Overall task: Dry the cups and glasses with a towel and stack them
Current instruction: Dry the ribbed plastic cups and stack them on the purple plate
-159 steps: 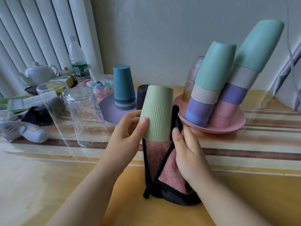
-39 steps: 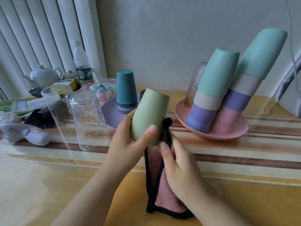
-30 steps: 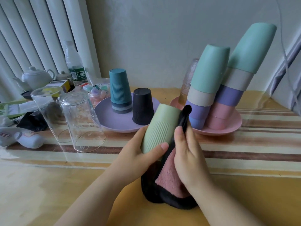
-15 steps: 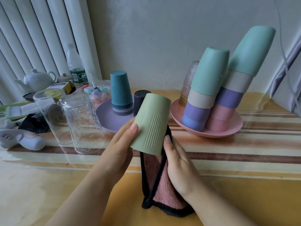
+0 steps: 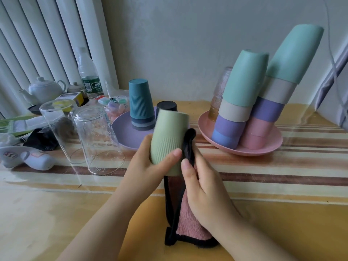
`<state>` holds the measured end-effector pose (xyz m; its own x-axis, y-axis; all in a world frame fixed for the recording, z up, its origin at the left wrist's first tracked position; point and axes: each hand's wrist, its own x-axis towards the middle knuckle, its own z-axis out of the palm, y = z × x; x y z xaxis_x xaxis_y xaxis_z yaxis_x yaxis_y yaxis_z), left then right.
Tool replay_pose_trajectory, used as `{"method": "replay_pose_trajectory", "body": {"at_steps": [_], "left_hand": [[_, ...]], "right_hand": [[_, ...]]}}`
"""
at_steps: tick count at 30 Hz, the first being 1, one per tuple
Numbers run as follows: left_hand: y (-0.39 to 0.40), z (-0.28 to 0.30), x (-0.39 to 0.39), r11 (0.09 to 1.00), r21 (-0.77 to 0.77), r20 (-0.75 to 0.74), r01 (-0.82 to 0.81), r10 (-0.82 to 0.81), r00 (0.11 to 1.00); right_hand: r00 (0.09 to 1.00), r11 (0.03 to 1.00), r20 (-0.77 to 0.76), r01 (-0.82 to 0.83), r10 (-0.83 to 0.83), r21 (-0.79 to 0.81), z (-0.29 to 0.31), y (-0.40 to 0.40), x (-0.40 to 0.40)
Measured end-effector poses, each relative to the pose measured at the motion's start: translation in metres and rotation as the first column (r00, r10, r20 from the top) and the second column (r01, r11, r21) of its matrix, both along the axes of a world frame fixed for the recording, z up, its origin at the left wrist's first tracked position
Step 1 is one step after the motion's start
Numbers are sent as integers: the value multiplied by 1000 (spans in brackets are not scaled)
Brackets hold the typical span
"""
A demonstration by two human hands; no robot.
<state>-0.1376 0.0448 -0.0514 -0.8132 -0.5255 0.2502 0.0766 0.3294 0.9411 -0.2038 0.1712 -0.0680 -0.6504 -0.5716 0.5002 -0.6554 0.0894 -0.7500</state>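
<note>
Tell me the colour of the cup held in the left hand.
Light green cup, ribbed lower down; head view.

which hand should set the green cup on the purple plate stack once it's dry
Left, probably. The left hand already has the green cup in its grip, upside down, and the teal stack on the purple plate sits on that side. The right hand is busy with the towel.

A: Where's the cup (image 5: 169, 136)?
B: Centre, upside down, in left hand (image 5: 148, 166). Towel (image 5: 186, 221) at its 5 o'clock, under right hand (image 5: 203, 193).
A: Plates?
B: One plate (image 5: 122, 129) w/ cup stack (image 5: 141, 106) at 11, behind. Other plate (image 5: 263, 149) w/ two leaning stacks at 2.
A: Glasses?
B: Two glasses (image 5: 94, 136) at 9, upside down on table (image 5: 56, 204).
</note>
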Motion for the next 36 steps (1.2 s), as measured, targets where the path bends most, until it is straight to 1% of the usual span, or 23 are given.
{"method": "replay_pose_trajectory", "body": {"at_steps": [2, 4, 5, 7, 9, 11, 12, 14, 16, 17, 18, 19, 21, 22, 23, 26, 29, 31, 32, 33, 34, 36], "left_hand": [[5, -2, -1, 989, 22, 62, 146, -147, 987], [10, -4, -1, 962, 22, 106, 272, -273, 956], [13, -4, 0, 949, 30, 107, 313, -314, 943], [16, -2, 1, 925, 100, 51, 367, -373, 926], [18, 0, 4, 902, 189, -32, 387, -389, 921], [14, -1, 4, 896, 256, -89, 363, -352, 932], [11, -1, 4, 897, 280, -104, 342, -326, 940], [3, -1, 4, 907, 313, -113, 283, -260, 959], [-4, 0, 5, 918, 324, -121, 231, -202, 972], [-5, 2, 6, 920, 326, -127, 218, -185, 974], [-6, 3, 5, 923, 321, -127, 213, -181, 975], [-6, 4, 5, 928, 307, -125, 212, -182, 975], [-7, 3, 2, 946, 258, -138, 198, -166, 976], [-7, 3, 1, 955, 235, -158, 181, -146, 977], [-7, 4, 1, 965, 208, -180, 159, -122, 976], [-3, 8, 1, 988, 118, -190, 103, -79, 979], [0, 7, 2, 991, 102, -140, 88, -74, 987], [2, 6, 2, 999, 33, -88, 9, -7, 996], [1, 5, 2, 999, -3, -71, -41, 41, 997], [1, 5, 2, 997, -28, -65, -74, 72, 995], [1, 4, 2, 997, -41, -63, -69, 66, 996], [3, 2, -1, 999, -27, -45, 19, -20, 999]], "right_hand": [[993, 987, 116, -7, 26, -161, 6, 3, -6], [982, 964, 185, 24, 26, -264, 15, 7, -13], [972, 954, 232, 37, 34, -296, 19, 11, -15], [943, 939, 321, 32, 85, -343, 23, 15, -15], [918, 938, 373, 1, 137, -348, 23, 14, -11], [897, 947, 401, -55, 186, -316, 18, 10, -8], [889, 959, 416, -78, 192, -274, 14, 9, -8], [888, 987, 437, -99, 144, -125, 1, 7, -11], [905, 995, 419, -92, 66, 42, -9, 4, -11], [910, 993, 411, -96, 59, 70, -10, 2, -10], [911, 993, 406, -99, 67, 58, -9, 1, -10], [909, 995, 409, -95, 81, 13, -8, 2, -10], [896, 990, 430, -57, 108, -128, 1, 4, -9], [905, 983, 411, -39, 111, -179, 5, 5, -9], [923, 980, 372, -24, 97, -197, 7, 6, -8], [967, 988, 254, 6, 35, -156, 2, 3, -9], [989, 999, 143, 35, -29, -36, -5, 0, -6], [999, 999, 38, 18, -19, 42, -5, -1, -2], [1000, 999, 6, 0, 0, 51, -4, -1, 0], [1000, 999, -13, -14, 15, 49, -3, -1, 1], [999, 999, -21, -23, 24, 48, -2, -1, 2], [999, 999, 31, -40, 40, -6, 4, 1, 1]]}}
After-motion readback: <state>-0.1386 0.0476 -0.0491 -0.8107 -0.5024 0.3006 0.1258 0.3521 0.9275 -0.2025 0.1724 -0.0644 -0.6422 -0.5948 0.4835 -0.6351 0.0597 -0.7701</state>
